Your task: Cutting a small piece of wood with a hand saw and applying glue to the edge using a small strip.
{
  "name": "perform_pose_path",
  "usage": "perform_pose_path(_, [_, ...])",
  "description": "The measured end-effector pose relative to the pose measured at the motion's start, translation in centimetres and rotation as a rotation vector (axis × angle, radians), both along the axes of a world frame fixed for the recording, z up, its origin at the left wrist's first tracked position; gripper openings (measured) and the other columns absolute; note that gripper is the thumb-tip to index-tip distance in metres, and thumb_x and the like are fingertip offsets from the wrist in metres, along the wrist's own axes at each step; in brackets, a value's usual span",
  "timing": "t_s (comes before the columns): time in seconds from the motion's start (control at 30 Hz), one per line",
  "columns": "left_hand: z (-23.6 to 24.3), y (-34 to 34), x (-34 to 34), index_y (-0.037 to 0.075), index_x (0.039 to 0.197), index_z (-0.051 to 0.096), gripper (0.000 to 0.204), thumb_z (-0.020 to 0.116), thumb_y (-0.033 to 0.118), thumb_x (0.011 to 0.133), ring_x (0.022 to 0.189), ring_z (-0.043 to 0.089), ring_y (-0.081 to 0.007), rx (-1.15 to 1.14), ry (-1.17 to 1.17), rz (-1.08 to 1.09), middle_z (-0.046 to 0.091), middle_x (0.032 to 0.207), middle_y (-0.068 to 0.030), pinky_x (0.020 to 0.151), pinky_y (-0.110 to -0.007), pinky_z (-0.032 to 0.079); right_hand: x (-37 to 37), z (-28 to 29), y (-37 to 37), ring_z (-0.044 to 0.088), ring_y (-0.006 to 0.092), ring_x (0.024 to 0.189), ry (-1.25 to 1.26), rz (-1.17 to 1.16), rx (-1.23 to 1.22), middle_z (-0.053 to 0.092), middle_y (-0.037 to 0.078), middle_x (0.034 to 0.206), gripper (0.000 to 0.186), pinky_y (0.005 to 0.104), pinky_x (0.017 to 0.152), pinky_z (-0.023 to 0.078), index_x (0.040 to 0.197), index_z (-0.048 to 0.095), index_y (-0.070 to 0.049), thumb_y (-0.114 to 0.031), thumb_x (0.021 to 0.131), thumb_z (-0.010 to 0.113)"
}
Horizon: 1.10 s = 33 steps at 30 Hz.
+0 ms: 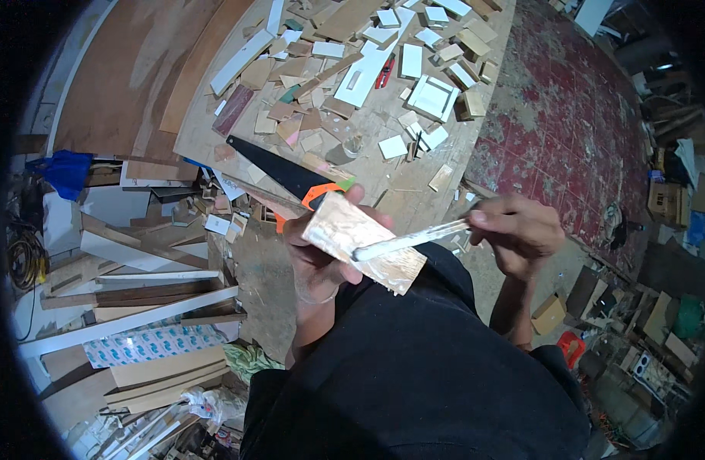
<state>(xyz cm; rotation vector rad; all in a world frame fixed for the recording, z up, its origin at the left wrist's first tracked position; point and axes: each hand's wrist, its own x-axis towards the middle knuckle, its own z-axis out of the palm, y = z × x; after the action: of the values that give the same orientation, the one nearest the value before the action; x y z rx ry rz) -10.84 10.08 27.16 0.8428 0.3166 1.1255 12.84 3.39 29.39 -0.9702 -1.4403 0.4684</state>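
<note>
- While the left hand [316, 272] grasps a wooden block [345, 224], centre frame, the right hand [521, 230] pinches a whitish stick [414, 241] against its face.
- Handsaw [280, 170]: left of centre.

Blue cloth [63, 172], red tiled floor [556, 126].

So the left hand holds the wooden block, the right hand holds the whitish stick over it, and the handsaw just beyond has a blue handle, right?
Not quite: the handsaw has an orange handle, as the head view shows. The left hand does hold the wooden block, and the right hand the whitish stick over it.
</note>
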Motion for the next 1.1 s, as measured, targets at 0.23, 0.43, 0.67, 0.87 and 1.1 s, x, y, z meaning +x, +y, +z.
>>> perform_pose_path(0.23, [-1.4,1.0,0.2,0.003,0.124,0.054,0.063,0.082,0.017,0.069,0.103,0.063,-0.0331,-0.189,-0.123,-0.137,0.054,0.126,-0.0194,0.090,-0.045,0.052,1.5,0.1,0.0,0.062,0.0176,0.054,-0.082,0.136,-0.018,0.064,0.019,0.071,0.020,0.0241,0.044,0.050,0.091,0.069,0.006,0.012,0.073,0.061])
perform_pose_path(0.43, [-2.3,1.1,0.5,-0.001,0.118,0.058,0.061,0.082,0.026,0.070,0.097,0.065,-0.0287,-0.185,-0.090,-0.238,0.056,0.123,-0.0181,0.088,-0.043,0.053,1.3,0.3,0.6,0.063,0.0184,0.054,0.019,0.086,-0.012,0.064,0.020,0.073,0.020,0.0239,0.045,0.051,0.092,0.068,0.007,0.012,0.075,0.058])
perform_pose_path(0.67, [-1.8,0.7,1.1,0.000,0.118,0.058,0.064,0.082,0.032,0.068,0.096,0.065,-0.0287,-0.182,-0.072,-0.242,0.061,0.117,-0.0165,0.085,-0.041,0.053,1.4,0.1,0.9,0.062,0.0166,0.053,-0.050,0.171,-0.085,0.065,0.019,0.072,0.020,0.0237,0.045,0.050,0.090,0.069,0.006,0.012,0.075,0.058])
perform_pose_path(0.87, [-2.7,0.7,0.8,0.005,0.122,0.057,0.062,0.082,0.026,0.070,0.098,0.064,-0.0306,-0.214,-0.163,-0.308,0.055,0.126,-0.0175,0.085,-0.042,0.053,1.9,-0.3,0.2,0.063,0.0159,0.056,-0.042,0.225,-0.104,0.066,0.017,0.072,0.022,0.0232,0.046,0.048,0.090,0.072,0.002,0.009,0.071,0.062])
perform_pose_path(1.1, [-2.5,0.4,0.8,0.003,0.121,0.057,0.062,0.083,0.020,0.067,0.102,0.062,-0.0324,-0.206,-0.128,-0.303,0.055,0.125,-0.0194,0.089,-0.046,0.051,2.7,-0.4,0.1,0.064,0.0183,0.057,-0.053,0.240,-0.088,0.065,0.019,0.071,0.017,0.0245,0.048,0.051,0.089,0.070,0.005,0.009,0.074,0.063])
